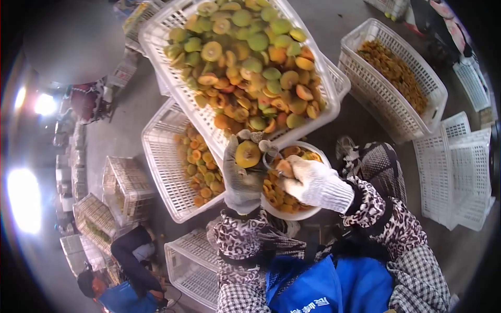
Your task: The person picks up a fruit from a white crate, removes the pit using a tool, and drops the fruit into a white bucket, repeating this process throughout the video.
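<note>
My left hand (pixel 243 175), in a grey glove, is closed around a round yellow apricot piece (pixel 248 154). Its fingertips point up by the near rim of a tilted white crate (pixel 334 112) heaped with green, yellow and orange apricot pieces (pixel 261 62). In a white knit glove, my right hand (pixel 313 181) grips a small tool with a looped metal end (pixel 267 159), just right of the apricot. The orange tip at its thumb and fingers is hard to make out. Below both hands is a white bucket (pixel 324 159) holding orange fruit pieces (pixel 279 195).
At left, a white crate (pixel 156 156) holds more apricot pieces. Another crate (pixel 389 109) at right contains small orange pieces. Stacked crates (pixel 451 172) stand far right, and an open crate (pixel 190 261) is near my knees. A person in blue (pixel 128 300) sits at lower left.
</note>
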Demonstrator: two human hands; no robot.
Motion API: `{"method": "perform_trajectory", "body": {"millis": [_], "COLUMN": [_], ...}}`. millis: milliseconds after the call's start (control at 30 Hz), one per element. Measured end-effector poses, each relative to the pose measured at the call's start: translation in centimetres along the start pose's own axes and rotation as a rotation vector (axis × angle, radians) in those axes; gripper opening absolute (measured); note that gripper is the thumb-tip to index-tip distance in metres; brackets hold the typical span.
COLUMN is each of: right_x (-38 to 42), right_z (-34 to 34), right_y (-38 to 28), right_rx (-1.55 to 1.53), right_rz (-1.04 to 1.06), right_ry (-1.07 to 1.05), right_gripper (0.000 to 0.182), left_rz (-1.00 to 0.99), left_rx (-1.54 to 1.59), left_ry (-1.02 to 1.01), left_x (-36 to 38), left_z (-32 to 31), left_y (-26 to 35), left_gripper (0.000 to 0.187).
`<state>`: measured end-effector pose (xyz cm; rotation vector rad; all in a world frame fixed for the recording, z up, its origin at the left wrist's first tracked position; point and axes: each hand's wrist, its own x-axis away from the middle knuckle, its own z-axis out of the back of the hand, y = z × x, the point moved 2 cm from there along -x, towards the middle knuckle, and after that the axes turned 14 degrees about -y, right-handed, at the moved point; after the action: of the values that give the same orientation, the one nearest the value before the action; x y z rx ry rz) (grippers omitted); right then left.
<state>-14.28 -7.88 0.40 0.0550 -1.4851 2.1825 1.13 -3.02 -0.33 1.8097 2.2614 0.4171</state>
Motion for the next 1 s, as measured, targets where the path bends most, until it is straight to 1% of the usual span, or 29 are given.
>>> {"method": "perform_trajectory", "body": {"millis": [33, 67, 133, 200, 267, 300, 333, 367, 400, 433, 500, 567, 600, 633, 667, 700, 733, 800, 833, 867, 933, 967, 1000], "right_x": [-0.1, 0.0, -0.2, -0.5, -0.7, -0.9, -1.0, -1.3, -1.4, -1.3, -0.7, -0.5, -0.4, -0.4, -0.4, -0.4, -0.4, -0.7, -1.3, -1.3, -0.8, -0.6, -0.8], "right_z": [-0.7, -0.8, -0.8, -1.1, -1.5, -1.8, -1.8, -1.8, -1.7, -1.6, -1.2, -1.1, -1.1, -1.5, -1.9, -2.2, -2.0, -1.6, -1.9, -1.4, -0.5, -0.8, -1.1], "right_y": [0.5, 0.4, 0.1, 0.5, 1.0, 1.1, 1.2, 1.3, 1.4, 1.4, 1.2, 1.0, 1.0, 0.9, 0.9, 0.8, 0.7, 0.8, 1.3, 1.6, 0.5, 0.8, 0.9], "right_rx": [0.065, 0.061, 0.083, 0.096, 0.152, 0.223, 0.221, 0.242, 0.263, 0.260, 0.353, 0.322, 0.293, 0.290, 0.221, 0.152, 0.148, -0.054, -0.276, -0.276, -0.866, -1.152, -1.153], "right_rz": [0.076, 0.061, 0.030, 0.032, 0.116, 0.070, 0.067, 0.004, -0.059, -0.061, 0.029, 0.052, 0.079, 0.075, 0.052, 0.030, 0.024, -0.023, 0.052, 0.050, -0.220, -0.234, -0.235], "right_ry": [0.066, 0.068, 0.029, 0.055, 0.150, 0.138, 0.138, 0.080, 0.022, 0.020, 0.139, 0.124, 0.108, 0.108, 0.099, 0.091, 0.092, -0.122, -0.177, -0.177, -0.622, -0.673, -0.673], "right_gripper": [0.028, 0.028, 0.028, 0.029, 0.028, 0.028, 0.028, 0.028, 0.028, 0.028, 0.027, 0.027, 0.027, 0.027, 0.027, 0.027, 0.027, 0.030, 0.029, 0.029, 0.026, 0.024, 0.024], "left_rz": [-0.009, 0.003, -0.062, -0.025, -0.029, -0.024, -0.043, -0.064, -0.061, -0.028, 0.012, 0.050, 0.055, 0.096, 0.137, 0.144, 0.135, 0.130, 0.101, 0.071, 0.065, 0.056, 0.057], "left_rx": [-0.203, -0.196, -0.450, -0.424, -1.204, -1.204, -1.297, -1.389, -1.388, -1.404, -1.418, -0.905, -0.903, -0.814, -0.724, -0.724, -0.744, -0.761, -0.782, -0.802, -0.790, -0.779, -0.778], "left_ry": [0.100, 0.104, 0.071, 0.071, 0.050, 0.048, 0.001, -0.046, -0.045, -0.010, 0.025, 0.112, 0.114, 0.225, 0.336, 0.337, 0.351, 0.365, 0.342, 0.321, 0.352, 0.381, 0.382], "left_x": [0.5, 0.9, 1.6, 1.5, 1.7, 1.7, 1.7, 1.8, 1.9, 2.1, 2.2, 2.2, 1.9, 1.6, 1.4, 1.4, 1.5, 1.6, 1.7, 1.7, 1.5, 1.3, 1.2], "left_z": [-0.1, -0.7, -1.7, -0.4, -0.3, -0.3, -0.5, -0.7, -0.7, -0.5, -0.8, -1.6, -1.4, -0.8, -0.2, 0.1, 0.3, 0.8, 0.9, 1.0, 0.8, 0.7, 0.9], "left_y": [-0.3, -0.7, -1.1, -1.4, -1.4, -1.5, -1.6, -1.6, -1.5, -1.3, -1.2, -1.3, -1.4, -1.6, -1.9, -2.0, -2.1, -2.2, -2.1, -2.0, -2.1, -2.1, -2.1], "left_gripper": [0.029, 0.029, 0.026, 0.023, 0.020, 0.020, 0.020, 0.021, 0.021, 0.022, 0.024, 0.033, 0.033, 0.038, 0.044, 0.044, 0.047, 0.050, 0.049, 0.048, 0.047, 0.047, 0.047]}}
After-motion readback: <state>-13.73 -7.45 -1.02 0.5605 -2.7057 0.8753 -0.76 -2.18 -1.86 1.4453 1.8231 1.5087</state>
